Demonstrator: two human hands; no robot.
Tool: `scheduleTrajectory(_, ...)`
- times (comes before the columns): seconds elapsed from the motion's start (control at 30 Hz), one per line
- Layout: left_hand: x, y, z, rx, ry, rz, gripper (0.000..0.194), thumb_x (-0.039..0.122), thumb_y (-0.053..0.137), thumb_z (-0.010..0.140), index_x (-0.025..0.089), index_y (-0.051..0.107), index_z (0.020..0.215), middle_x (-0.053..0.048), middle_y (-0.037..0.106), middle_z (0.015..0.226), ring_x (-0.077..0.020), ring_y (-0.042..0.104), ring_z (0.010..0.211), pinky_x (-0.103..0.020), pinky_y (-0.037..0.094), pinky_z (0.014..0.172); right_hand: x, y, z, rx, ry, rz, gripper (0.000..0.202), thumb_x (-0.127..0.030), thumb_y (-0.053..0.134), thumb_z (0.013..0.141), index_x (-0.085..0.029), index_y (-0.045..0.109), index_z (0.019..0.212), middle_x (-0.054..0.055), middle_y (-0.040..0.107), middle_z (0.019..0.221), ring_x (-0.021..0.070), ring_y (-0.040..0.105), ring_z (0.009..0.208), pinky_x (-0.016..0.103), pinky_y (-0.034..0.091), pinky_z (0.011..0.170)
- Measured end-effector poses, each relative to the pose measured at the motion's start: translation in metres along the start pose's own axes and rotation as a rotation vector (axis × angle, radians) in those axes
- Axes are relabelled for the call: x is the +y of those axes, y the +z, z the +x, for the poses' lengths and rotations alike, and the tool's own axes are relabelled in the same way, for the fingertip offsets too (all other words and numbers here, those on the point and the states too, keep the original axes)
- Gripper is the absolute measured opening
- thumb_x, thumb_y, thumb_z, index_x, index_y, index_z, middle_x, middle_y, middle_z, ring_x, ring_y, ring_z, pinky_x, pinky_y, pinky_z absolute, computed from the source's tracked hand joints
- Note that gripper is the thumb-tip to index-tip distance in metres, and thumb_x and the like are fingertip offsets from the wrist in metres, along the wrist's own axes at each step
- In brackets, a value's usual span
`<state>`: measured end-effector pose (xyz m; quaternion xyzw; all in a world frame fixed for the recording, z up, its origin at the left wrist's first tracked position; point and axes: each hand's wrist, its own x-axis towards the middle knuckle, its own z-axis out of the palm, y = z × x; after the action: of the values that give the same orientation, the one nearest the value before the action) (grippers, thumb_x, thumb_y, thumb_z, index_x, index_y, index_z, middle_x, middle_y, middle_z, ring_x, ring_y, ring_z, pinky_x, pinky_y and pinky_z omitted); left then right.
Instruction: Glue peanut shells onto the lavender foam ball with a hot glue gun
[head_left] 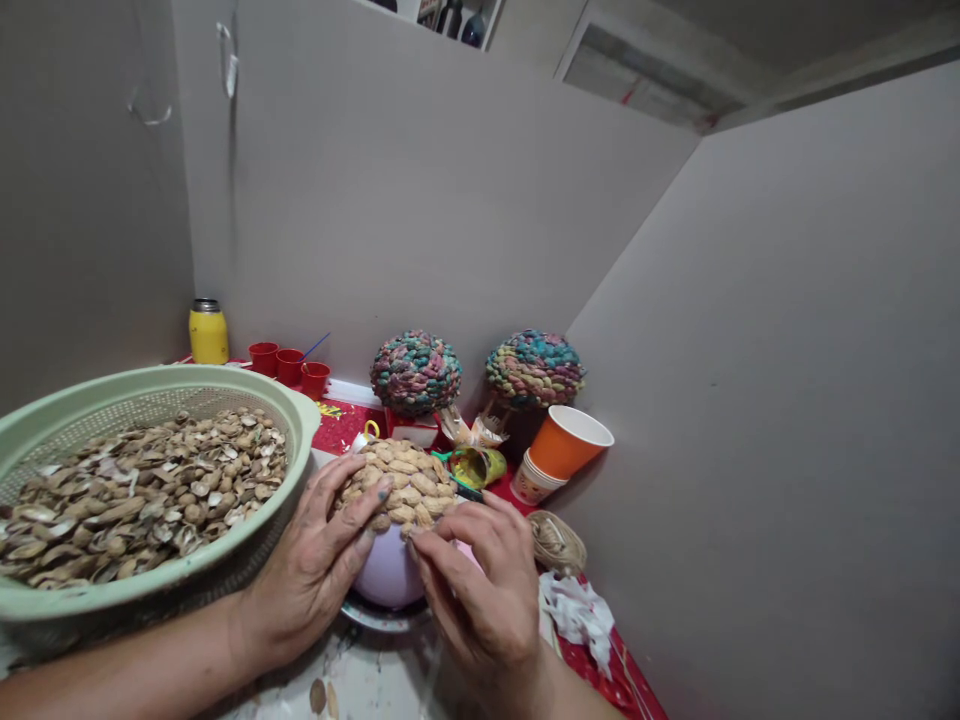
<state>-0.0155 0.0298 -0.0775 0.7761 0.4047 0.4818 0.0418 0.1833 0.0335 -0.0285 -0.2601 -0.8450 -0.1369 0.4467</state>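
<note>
Right hand [487,585]: fingers bent, tips at a peanut shell [406,530] low on the shell layer [409,480]; whether they pinch it, I cannot tell.
Left hand [307,565]: fingers spread, touching the layer's side.
Lilac ball [388,570]: between the hands, its top under the shell layer, above a round dish [386,619].
Green basket [304,412]: at left, holding loose shells [150,500].
Beyond: two multicoloured domes [416,372], an orange cup [562,445] tilted.

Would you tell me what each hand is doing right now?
Left hand: open, resting on tan peanut shells atop a lilac rounded form.
Right hand: fingertips at the shells' lower edge; grip cannot be told.
</note>
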Motion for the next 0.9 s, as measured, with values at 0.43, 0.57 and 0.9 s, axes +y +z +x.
scheduleTrajectory(0.43,0.001,0.0,-0.001,-0.001,0.02,0.007,0.068,0.006,0.043,0.094,0.042,0.025,0.149,-0.005,0.028,0.151,-0.0258,0.028,0.14,-0.05,0.031,0.115,-0.001,0.0,0.003,-0.058,-0.088,-0.146,0.02,-0.005,0.054,0.087,-0.017,0.065,0.098,0.005,0.067,0.085,0.0222,0.06,0.089,0.049,0.036,0.096)
scheduleTrajectory(0.57,0.001,0.0,0.0,0.002,0.027,0.018,0.068,0.006,0.044,0.094,0.041,0.025,0.149,-0.006,0.029,0.15,-0.0253,0.029,0.14,-0.05,0.03,0.115,-0.003,0.0,0.005,-0.052,-0.022,-0.115,0.018,-0.006,0.056,0.086,-0.017,0.062,0.1,0.006,0.066,0.087,0.023,0.059,0.09,0.048,0.04,0.092)
scheduleTrajectory(0.9,0.0,0.0,-0.002,0.003,0.044,0.041,0.069,0.006,0.045,0.093,0.04,0.026,0.149,-0.005,0.029,0.152,-0.026,0.029,0.14,-0.05,0.031,0.115,0.012,-0.003,-0.009,0.073,0.114,0.086,0.028,-0.008,0.06,0.085,-0.017,0.057,0.111,0.009,0.061,0.103,0.0258,0.056,0.099,0.047,0.045,0.087)
